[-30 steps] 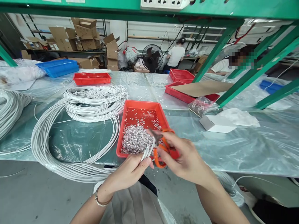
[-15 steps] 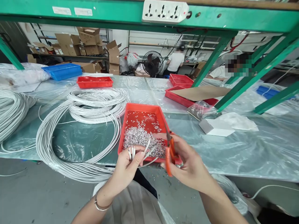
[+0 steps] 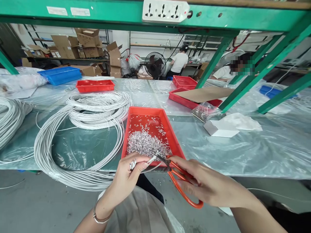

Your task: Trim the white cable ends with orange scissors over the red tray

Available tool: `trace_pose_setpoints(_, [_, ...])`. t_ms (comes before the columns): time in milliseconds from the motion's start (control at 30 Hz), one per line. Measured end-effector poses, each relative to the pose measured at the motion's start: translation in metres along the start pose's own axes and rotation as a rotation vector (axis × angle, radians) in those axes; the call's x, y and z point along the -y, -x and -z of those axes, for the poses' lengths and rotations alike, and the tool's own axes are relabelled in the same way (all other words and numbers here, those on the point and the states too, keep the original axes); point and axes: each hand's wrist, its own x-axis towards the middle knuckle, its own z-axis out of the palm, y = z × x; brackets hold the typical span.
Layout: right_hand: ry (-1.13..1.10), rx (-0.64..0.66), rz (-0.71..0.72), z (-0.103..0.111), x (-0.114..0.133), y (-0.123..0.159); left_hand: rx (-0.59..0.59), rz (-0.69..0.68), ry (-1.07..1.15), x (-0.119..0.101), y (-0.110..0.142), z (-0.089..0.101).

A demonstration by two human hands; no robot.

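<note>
My left hand (image 3: 127, 176) is closed around several white cable ends (image 3: 136, 164), one of which sticks out to the right. My right hand (image 3: 206, 184) grips orange-handled scissors (image 3: 181, 186), their blades meeting that protruding cable end just below the near rim of a red tray (image 3: 176, 139). The tray holds a heap of small silvery offcuts (image 3: 147, 145). The cables run left and down into large white coils (image 3: 80, 136) lying on the plastic-covered table.
More red trays (image 3: 94, 85) and a blue bin (image 3: 59, 75) stand farther back, with a cardboard sheet (image 3: 204, 94) and a white box (image 3: 220, 128) to the right. Green frame posts (image 3: 245, 84) rise at right. Two other people sit behind; a fan (image 3: 154, 64) stands beyond.
My right hand has swung the scissors from upright to pointing left at the cable end and dropped lower. My left hand has shifted slightly down, with the cable ends still in it.
</note>
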Motion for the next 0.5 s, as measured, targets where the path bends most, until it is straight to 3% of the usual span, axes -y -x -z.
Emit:
trace_pose_setpoints(100, [0.0, 0.026, -0.002, 0.001, -0.001, 0.002, 0.034, 0.017, 0.032, 0.001, 0.001, -0.001])
trace_pose_setpoints(267, [0.041, 0.036, 0.018, 0.001, 0.004, 0.001, -0.054, 0.083, 0.178, -0.002, 0.001, -0.004])
trace_pose_setpoints(500, [0.179, 0.12, 0.003, 0.002, 0.013, -0.011, 0.261, 0.335, 0.651, 0.006, 0.0, 0.005])
